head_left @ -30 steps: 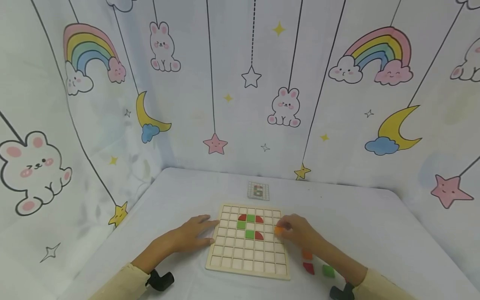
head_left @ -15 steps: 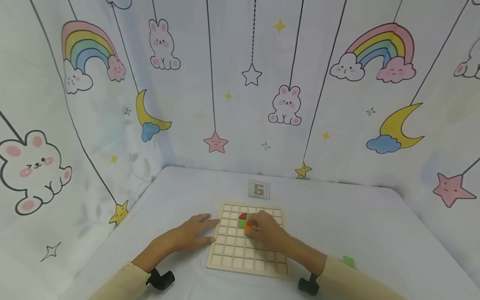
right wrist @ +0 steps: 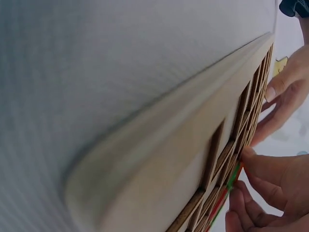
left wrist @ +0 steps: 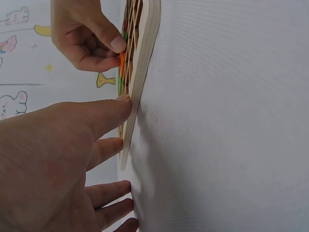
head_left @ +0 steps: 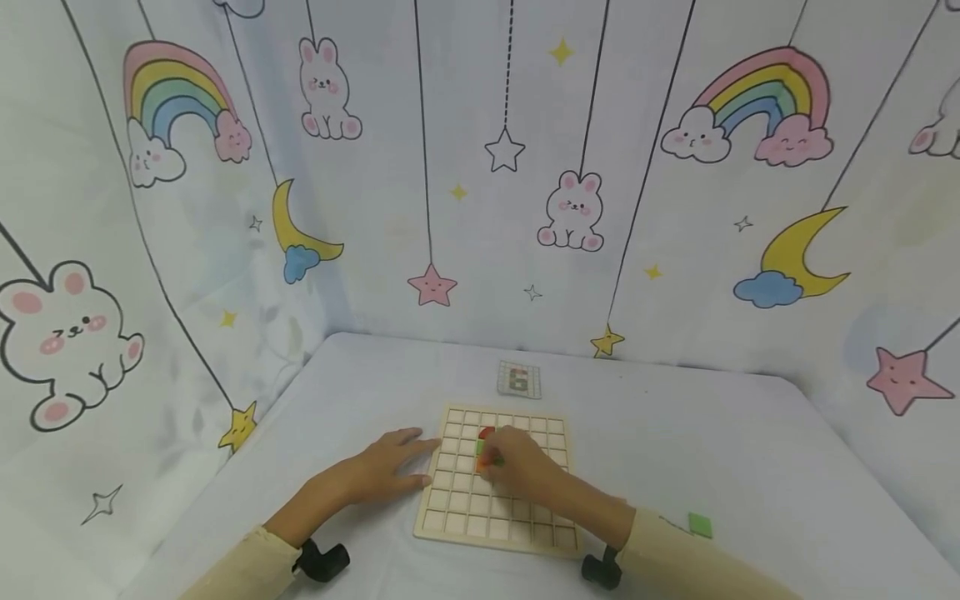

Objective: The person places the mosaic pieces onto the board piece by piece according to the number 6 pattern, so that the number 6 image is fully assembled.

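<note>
Now the left hand (head_left: 381,468), fingers extended, is touching the wooden grid board (head_left: 477,504) edge; the right hand (head_left: 519,463) is pinching an orange tile (left wrist: 122,61)

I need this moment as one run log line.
left hand: touches grid board edge; right hand: pinches orange piece at board; loose green square: right of board

Left hand (head_left: 384,468) lies spread; right hand (head_left: 519,464) pinches.

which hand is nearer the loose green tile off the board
Right. The right hand pinches an orange tile at the board, left of the green tile; the left hand touches the board's left edge, farther away.
</note>
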`<control>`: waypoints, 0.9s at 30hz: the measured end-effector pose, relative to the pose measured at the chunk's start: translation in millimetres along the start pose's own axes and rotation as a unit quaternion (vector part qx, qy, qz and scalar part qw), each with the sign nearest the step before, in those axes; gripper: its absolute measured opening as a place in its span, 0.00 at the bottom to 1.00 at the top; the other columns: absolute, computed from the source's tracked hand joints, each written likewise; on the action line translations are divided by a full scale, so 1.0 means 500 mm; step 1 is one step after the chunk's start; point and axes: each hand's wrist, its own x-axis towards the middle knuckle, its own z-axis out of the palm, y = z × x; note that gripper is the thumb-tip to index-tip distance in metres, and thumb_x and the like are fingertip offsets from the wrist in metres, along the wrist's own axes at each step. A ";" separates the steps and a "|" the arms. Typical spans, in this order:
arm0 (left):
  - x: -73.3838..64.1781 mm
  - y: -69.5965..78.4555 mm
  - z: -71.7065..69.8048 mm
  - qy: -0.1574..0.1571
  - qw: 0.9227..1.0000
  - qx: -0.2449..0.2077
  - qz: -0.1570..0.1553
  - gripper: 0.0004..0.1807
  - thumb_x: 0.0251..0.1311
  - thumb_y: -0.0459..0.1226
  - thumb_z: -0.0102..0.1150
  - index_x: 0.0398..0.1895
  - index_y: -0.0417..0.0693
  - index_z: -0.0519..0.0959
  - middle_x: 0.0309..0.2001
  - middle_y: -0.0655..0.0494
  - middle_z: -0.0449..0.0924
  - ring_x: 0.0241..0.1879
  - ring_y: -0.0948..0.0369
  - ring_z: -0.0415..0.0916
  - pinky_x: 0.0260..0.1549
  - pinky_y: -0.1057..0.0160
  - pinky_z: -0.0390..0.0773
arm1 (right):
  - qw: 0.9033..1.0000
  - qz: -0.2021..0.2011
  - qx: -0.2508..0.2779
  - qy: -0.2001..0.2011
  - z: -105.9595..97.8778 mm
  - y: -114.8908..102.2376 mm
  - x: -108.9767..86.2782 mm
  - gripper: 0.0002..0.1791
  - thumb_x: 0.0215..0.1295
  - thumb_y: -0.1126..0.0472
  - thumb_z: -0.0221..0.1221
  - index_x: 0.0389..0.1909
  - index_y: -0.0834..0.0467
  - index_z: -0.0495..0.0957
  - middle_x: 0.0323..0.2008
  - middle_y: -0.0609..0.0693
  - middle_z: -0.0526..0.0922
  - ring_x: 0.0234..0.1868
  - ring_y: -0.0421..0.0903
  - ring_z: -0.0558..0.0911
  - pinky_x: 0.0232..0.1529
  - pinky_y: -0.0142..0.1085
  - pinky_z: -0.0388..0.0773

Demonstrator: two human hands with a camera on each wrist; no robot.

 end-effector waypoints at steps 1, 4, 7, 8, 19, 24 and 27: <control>0.000 0.000 0.001 0.000 1.000 0.000 -0.001 0.35 0.74 0.55 0.60 0.80 0.58 0.68 0.80 0.37 0.58 0.79 0.36 0.56 0.72 0.31 0.64 | 1.000 0.001 0.002 -0.002 0.000 -0.001 -0.001 0.05 0.66 0.65 0.72 0.36 0.56 0.84 0.37 0.45 0.81 0.40 0.42 0.78 0.43 0.35 0.78; 0.000 0.003 0.001 0.001 1.000 -0.002 0.000 0.35 0.74 0.54 0.61 0.80 0.57 0.68 0.80 0.37 0.59 0.79 0.35 0.56 0.72 0.31 0.64 | 1.000 0.001 -0.001 -0.005 -0.001 -0.003 -0.003 0.04 0.66 0.65 0.72 0.37 0.57 0.86 0.38 0.45 0.82 0.41 0.42 0.79 0.44 0.35 0.80; -0.001 0.005 0.000 0.000 1.000 -0.001 -0.001 0.35 0.74 0.54 0.61 0.80 0.56 0.68 0.80 0.36 0.59 0.78 0.35 0.57 0.72 0.32 0.64 | 1.000 -0.012 -0.011 -0.005 -0.003 -0.002 -0.004 0.04 0.66 0.66 0.71 0.39 0.57 0.88 0.39 0.46 0.86 0.43 0.43 0.83 0.47 0.36 0.83; -0.001 0.006 0.000 0.000 1.000 0.000 -0.002 0.35 0.74 0.54 0.61 0.80 0.56 0.68 0.80 0.36 0.59 0.79 0.35 0.56 0.72 0.32 0.64 | 1.000 -0.017 -0.014 -0.004 -0.003 0.000 -0.005 0.04 0.66 0.66 0.71 0.40 0.57 0.88 0.39 0.46 0.87 0.44 0.43 0.84 0.48 0.36 0.84; -0.004 0.014 -0.007 -0.002 1.000 0.002 -0.011 0.35 0.74 0.54 0.62 0.80 0.56 0.68 0.80 0.37 0.59 0.79 0.36 0.56 0.73 0.32 0.64 | 0.998 -0.054 0.004 0.026 -0.013 0.033 -0.032 0.10 0.69 0.69 0.68 0.48 0.57 0.86 0.47 0.48 0.86 0.48 0.48 0.85 0.48 0.38 0.85; -0.006 0.012 -0.007 0.000 1.000 0.000 -0.012 0.35 0.74 0.54 0.62 0.80 0.56 0.69 0.80 0.37 0.59 0.79 0.36 0.56 0.73 0.32 0.64 | 0.999 -0.028 0.005 0.044 -0.040 0.043 -0.059 0.09 0.70 0.67 0.67 0.49 0.55 0.87 0.46 0.47 0.86 0.49 0.46 0.84 0.49 0.39 0.84; -0.003 0.009 -0.005 -0.001 1.000 0.001 -0.005 0.35 0.74 0.54 0.61 0.80 0.55 0.68 0.79 0.36 0.59 0.79 0.36 0.57 0.73 0.32 0.64 | 0.999 0.012 0.015 0.050 -0.063 0.056 -0.086 0.09 0.71 0.63 0.68 0.50 0.53 0.86 0.47 0.46 0.85 0.50 0.45 0.82 0.51 0.44 0.83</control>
